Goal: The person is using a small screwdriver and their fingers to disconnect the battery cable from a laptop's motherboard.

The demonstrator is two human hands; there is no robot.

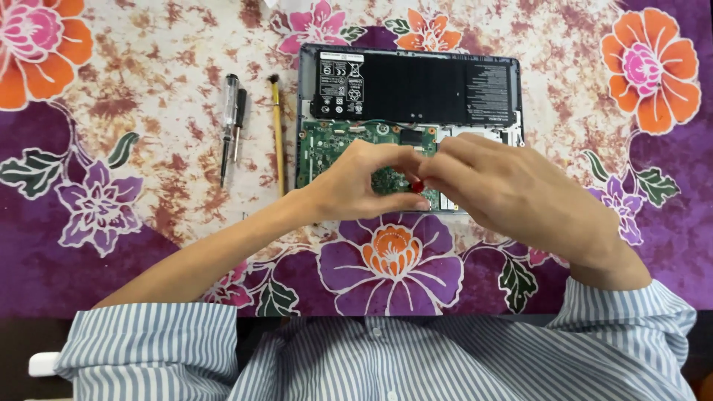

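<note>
Laptop (410, 89) parts are what our hands are busy with. We see the opened laptop lying on its back on a flowery cloth (148, 74), near the far side of the table. Its bottom cover is off. A long black battery (416, 90) fills the far half of it. A green circuit board (330, 145) sits in the near half, just under the battery.

Our left hand (356, 182) comes in from the left and hovers over the green board. Its fingers are curled in and its thumb and fingertips are pinched close together. Our right hand (505, 193) comes in from the right and covers the right part of the board. Its fingers are bent and pressed close too. Both hands meet over the middle of the near half. Between their fingertips we see a small red thing (417, 186). It is too small for us to tell what it is, or which hand holds it.

To the left of the laptop lie three tools, side by side on the cloth. One is a screwdriver with a clear handle (229, 126). A thin dark tool (239, 122) lies just beside it. A small brush with a yellow handle (278, 134) lies closest to the laptop.

Our sleeves (148, 341) are blue and white stripes.
</note>
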